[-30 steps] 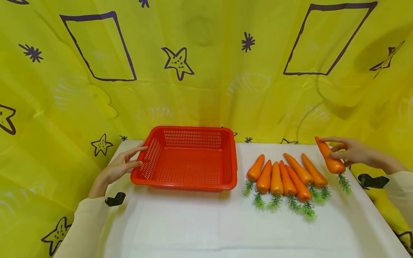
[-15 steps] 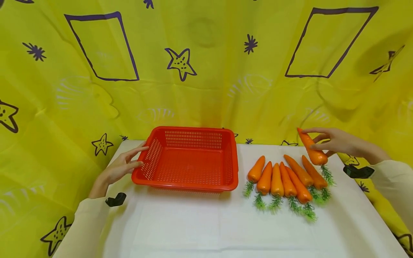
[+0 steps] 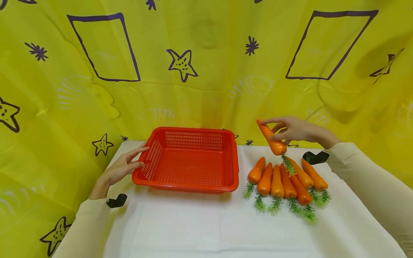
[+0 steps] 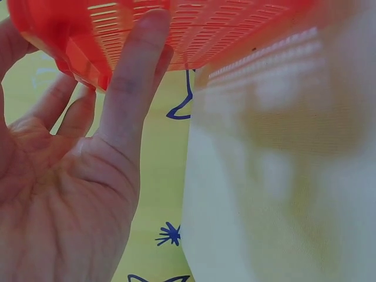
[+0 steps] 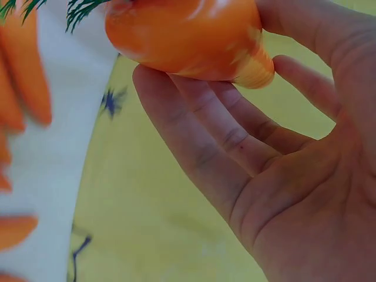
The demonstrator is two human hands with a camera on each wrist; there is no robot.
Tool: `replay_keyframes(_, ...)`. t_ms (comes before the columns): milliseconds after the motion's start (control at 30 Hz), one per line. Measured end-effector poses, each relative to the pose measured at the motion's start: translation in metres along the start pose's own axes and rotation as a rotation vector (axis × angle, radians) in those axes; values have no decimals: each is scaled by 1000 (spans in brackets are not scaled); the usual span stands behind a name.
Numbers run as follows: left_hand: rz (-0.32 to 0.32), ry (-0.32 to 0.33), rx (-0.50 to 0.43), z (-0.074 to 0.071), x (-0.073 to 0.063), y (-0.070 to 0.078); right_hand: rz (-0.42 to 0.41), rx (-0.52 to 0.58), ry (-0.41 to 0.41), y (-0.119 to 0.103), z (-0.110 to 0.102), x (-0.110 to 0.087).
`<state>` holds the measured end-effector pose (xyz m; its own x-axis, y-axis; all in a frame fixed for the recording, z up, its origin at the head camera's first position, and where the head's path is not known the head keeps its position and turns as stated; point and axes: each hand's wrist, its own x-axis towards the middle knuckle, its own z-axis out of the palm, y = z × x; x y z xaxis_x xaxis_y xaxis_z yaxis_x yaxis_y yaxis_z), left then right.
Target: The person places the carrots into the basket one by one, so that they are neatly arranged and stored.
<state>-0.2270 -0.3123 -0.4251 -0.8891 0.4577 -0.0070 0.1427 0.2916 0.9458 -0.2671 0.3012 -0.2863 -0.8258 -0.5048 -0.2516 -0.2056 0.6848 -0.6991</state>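
Note:
A red slotted plastic basket sits on the white-covered table. My left hand holds its left rim, thumb and forefinger reaching over the edge. In the left wrist view, the thumb lies across the slotted wall. Raised above the table's back edge is an orange carrot with green fronds, tip pointing up and left. My right hand pinches it between thumb and fingers. The right wrist view shows the carrot's thick end close up, with fingers under it. Beneath lie several more carrots in a fanned row.
The white tablecloth stretches in front of the basket and the carrots. A yellow curtain with drawn stars and frames hangs close behind the table and along its sides. Dark devices sit at both wrists.
My right hand has carried the carrot left and upward, from the table's right end to above the carrot row. The left hand stays on the basket rim.

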Motion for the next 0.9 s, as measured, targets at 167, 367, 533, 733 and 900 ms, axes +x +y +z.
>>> replay_keyframes(167,2,-1,-4,-2,0,-1,-44,16,-54,-27,16,31)
replay_keyframes(367,-9,6,5,-1,0,-1,-102,54,-101,-53,39,69)
replay_keyframes(533,-19,10,-2,1,-1,0,-131,94,-121,-72,62,97)
replay_keyframes(733,-16,9,-4,1,0,0,-158,156,-128,-88,91,128)
replay_keyframes(900,-21,5,-7,1,0,1,-195,169,-137,-100,121,157)
